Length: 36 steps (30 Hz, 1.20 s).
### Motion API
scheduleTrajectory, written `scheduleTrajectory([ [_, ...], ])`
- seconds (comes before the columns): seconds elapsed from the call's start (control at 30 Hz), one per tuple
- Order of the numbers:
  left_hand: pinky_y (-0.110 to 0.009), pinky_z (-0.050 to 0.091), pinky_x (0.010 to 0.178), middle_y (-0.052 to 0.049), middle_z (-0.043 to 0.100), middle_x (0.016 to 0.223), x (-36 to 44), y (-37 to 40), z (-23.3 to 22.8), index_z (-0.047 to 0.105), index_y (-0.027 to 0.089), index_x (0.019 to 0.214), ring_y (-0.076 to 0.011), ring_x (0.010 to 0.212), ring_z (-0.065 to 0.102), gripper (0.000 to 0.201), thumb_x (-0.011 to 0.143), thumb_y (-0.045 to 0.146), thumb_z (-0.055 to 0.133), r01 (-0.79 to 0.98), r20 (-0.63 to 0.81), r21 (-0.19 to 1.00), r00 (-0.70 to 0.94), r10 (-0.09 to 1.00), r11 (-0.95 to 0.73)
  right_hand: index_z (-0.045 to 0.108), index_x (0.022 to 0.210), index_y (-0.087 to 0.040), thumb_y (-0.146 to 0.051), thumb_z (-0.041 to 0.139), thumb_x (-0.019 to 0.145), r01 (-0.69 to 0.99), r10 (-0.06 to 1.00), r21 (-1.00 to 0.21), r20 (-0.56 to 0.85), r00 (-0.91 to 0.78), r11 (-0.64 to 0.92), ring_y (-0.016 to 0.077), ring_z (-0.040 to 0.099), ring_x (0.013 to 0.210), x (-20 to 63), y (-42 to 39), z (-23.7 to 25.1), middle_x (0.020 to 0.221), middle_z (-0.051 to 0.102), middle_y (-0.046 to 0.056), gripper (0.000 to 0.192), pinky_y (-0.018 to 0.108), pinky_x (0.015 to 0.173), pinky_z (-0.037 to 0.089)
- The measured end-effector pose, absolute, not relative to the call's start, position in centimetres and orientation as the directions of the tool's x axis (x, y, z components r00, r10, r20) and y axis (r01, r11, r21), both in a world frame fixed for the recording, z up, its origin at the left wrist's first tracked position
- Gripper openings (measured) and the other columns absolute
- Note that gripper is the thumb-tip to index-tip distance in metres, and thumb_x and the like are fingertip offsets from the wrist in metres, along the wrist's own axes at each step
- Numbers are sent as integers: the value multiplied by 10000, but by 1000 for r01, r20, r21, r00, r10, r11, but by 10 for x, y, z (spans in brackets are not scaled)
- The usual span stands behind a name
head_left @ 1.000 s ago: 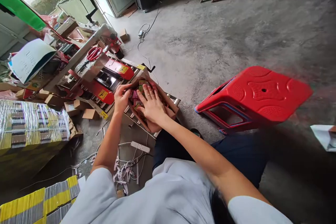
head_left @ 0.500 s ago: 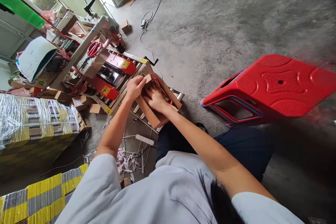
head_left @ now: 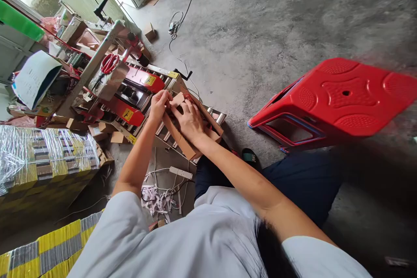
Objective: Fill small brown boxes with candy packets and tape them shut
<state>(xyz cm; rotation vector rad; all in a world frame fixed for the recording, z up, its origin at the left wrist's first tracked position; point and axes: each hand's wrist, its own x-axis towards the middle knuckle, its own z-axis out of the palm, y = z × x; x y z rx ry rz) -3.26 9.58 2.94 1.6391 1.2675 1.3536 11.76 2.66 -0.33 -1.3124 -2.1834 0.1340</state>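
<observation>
A long brown cardboard box point(head_left: 185, 144) rests on the roller conveyor point(head_left: 220, 118) in front of me. My left hand point(head_left: 159, 103) is closed on the box's far left corner, thumb and fingers pinched at the edge. Across the top of the box lies my right hand point(head_left: 189, 122), fingers spread and pressed down at a raised end flap point(head_left: 177, 100). Most of the box's inside is hidden beneath that hand.
Beyond the box stands a red box-sealing machine point(head_left: 128, 110), with red-handled scissors point(head_left: 110, 63) on it. A red plastic stool point(head_left: 345, 95) is at the right. Wrapped stacks of cardboard point(head_left: 48, 156), a power strip point(head_left: 181, 173) and paper scraps point(head_left: 158, 200) are at the left.
My right hand has come up out of the box's inside and now lies flat over its top by the flap. My left hand stays at the far left corner. The view has shifted slightly.
</observation>
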Motion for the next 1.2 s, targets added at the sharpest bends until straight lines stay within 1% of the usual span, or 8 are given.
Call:
scheduleTrajectory([
  [0.23, -276, 520, 821, -43, 649, 902, -46, 78, 5, 594, 216, 890, -144, 828, 634, 428, 965, 605, 431, 333, 551, 833, -429, 716, -442, 648, 1286, -80, -142, 306, 1028, 834, 890, -320, 241, -388, 450, 293, 493, 1123, 110, 25, 4, 1151, 608, 186, 432, 497, 1080, 348],
  [0.37, -308, 506, 812, -70, 700, 944, -35, 77, -6, 605, 219, 961, -174, 849, 660, 423, 1021, 497, 291, 485, 412, 845, -320, 853, -226, 681, 1263, -153, -206, 349, 1039, 801, 912, -436, 196, -360, 410, 306, 478, 1153, 115, 33, 0, 1170, 598, 172, 405, 487, 1057, 382],
  [0.47, -324, 467, 780, -54, 713, 857, -27, 85, -10, 644, 236, 875, -211, 834, 654, 374, 1007, 472, 385, 696, 321, 717, -288, 902, -33, 746, 1141, -214, -235, 412, 1033, 732, 921, -563, 186, -341, 385, 286, 475, 1164, 123, 40, -2, 1149, 597, 133, 351, 398, 1027, 430],
  [0.63, -353, 431, 776, -88, 702, 788, -25, 95, -16, 576, 238, 762, -274, 866, 663, 337, 994, 438, 437, 819, 321, 568, -309, 895, 79, 738, 1066, -181, -154, 434, 982, 563, 884, -681, 363, -295, 468, 220, 508, 1189, 139, 26, 15, 1212, 571, 114, 317, 328, 1077, 435],
  [0.8, -457, 396, 924, -138, 708, 848, -13, 97, -16, 583, 203, 827, -319, 946, 661, 297, 998, 392, 429, 885, 365, 445, -321, 874, 139, 624, 1274, -242, -257, 302, 1038, 538, 861, -679, 457, -222, 500, 264, 475, 1319, 170, 3, 62, 1302, 562, 101, 400, 477, 1140, 393],
  [0.9, -526, 348, 991, -204, 693, 993, -4, 93, -7, 617, 154, 948, -366, 1049, 631, 278, 999, 344, 419, 906, 364, 386, -321, 874, 172, 555, 1333, -140, -397, 469, 1009, 624, 942, -707, 268, -201, 334, 348, 530, 1267, 184, 7, 77, 1280, 588, 174, 423, 549, 1082, 427],
  [1.03, -507, 368, 1027, -200, 642, 1160, 0, 79, 8, 624, 157, 1052, -351, 1168, 565, 197, 948, 245, 481, 926, 495, 374, -151, 856, -52, 468, 1406, -114, -420, 702, 879, 687, 959, -690, 34, -283, 227, 366, 623, 1148, 185, 16, 75, 1286, 629, 204, 652, 493, 973, 512],
  [1.2, -443, 361, 1108, -128, 652, 1258, -3, 70, 15, 637, 213, 1169, -266, 1227, 560, 301, 978, 292, 419, 792, 607, 193, 368, 705, -580, 501, 1400, -151, -359, 472, 1018, 612, 962, -767, 19, -273, 189, 326, 625, 1193, 186, 25, 68, 1294, 657, 161, 436, 468, 1010, 493],
])
